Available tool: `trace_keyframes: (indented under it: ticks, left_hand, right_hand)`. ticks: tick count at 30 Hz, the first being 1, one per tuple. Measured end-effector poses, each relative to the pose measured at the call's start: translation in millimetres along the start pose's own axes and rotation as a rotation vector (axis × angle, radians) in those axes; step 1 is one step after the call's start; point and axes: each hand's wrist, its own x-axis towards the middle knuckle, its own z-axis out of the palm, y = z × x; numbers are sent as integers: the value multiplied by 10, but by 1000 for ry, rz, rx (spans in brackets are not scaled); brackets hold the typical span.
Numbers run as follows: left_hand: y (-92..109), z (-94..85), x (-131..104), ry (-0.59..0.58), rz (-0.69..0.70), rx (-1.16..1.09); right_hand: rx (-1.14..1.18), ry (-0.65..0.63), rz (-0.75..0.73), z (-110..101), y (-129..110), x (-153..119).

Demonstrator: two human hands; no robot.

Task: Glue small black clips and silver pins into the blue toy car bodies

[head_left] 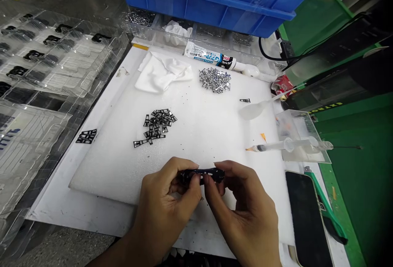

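Clear plastic trays [52,115]: far left, black pieces inside. Small cluster of frame pieces [86,136]: black, beside the white foam pad [208,124] on the bench [76,209]. Pile of black frames [156,124]: loose, on the pad. White cloth [162,75]: 1, crumpled, behind that pile. Left hand [168,205]: grip pinching the left end of the black part. Black part [202,174]: 1, held level between 2 hands, over the pad's near side. Silver pieces [215,80]: heaped. Right hand [248,209]: grip pinching the part's right end. Syringe [273,146]: 1, orange-tipped. Phone [308,218]: 1, dark screen.
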Motion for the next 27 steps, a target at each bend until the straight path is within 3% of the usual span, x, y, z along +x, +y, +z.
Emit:
trace_keyframes:
  ticks: [9,14,22,27]
  left_hand:
    - [-37,57,-11,65,133,17]
    - [-55,55,-20,83,129,16]
    - [-42,58,-38,63,64,-41]
    - [-41,45,-29,42,63,-36]
  right_hand:
    - [-148,-15,5,12,-87,32]
    - [-247,58,-74,81,-71,-6]
    - [-150,-23,-22,-8,-89,35]
    - [-195,55,-28,30,-126,16]
